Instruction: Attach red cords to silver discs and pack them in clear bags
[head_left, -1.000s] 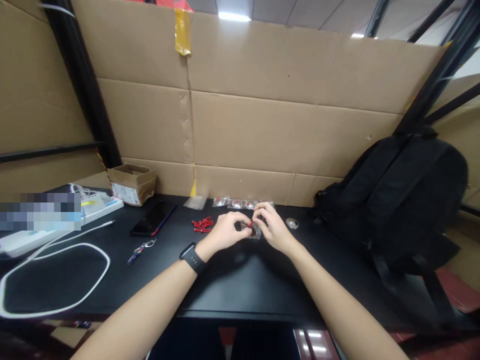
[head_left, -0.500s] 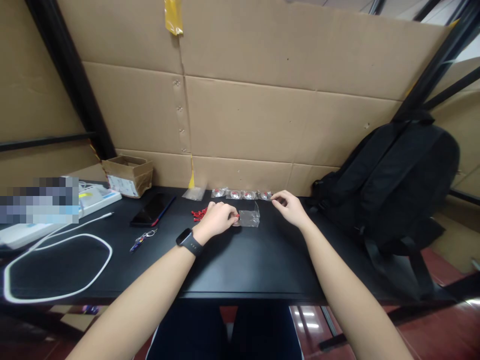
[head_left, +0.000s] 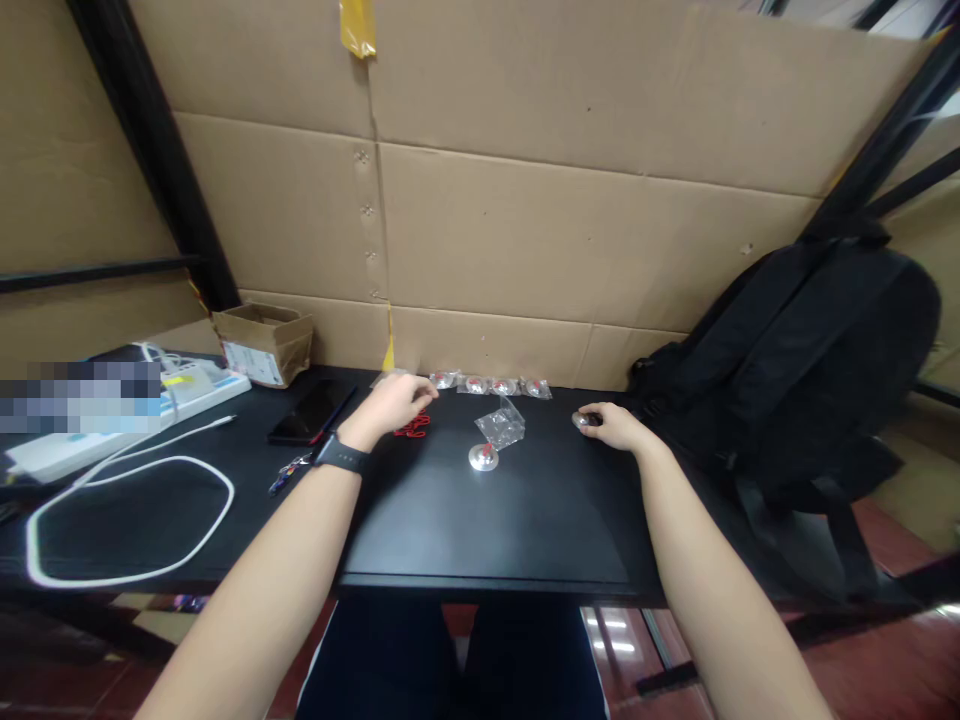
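The left hand (head_left: 394, 403) lies near the back edge of the black counter (head_left: 480, 540), left of its middle. Its fingers are bent down over a small heap of red pieces (head_left: 411, 427), but whether they grip any cannot be told. The right hand (head_left: 611, 425) rests further right, towards the backpack (head_left: 795, 370), with thumb and fingertips closed about a small silver disc (head_left: 581, 420) that lies on the counter. Between the two hands a small clear bag (head_left: 504, 425) stands tilted with its mouth open, and nothing can be made out inside it. Just in front of it lies a second disc (head_left: 484, 458), silver with a red bit on top. Along the back edge a row of sealed clear packets (head_left: 491, 385) lies side by side, each holding a silver and red piece. Towards the back left corner a cardboard box (head_left: 264, 343) sits with its flaps open and its contents hidden, and a dark phone (head_left: 311, 412) lies near it.
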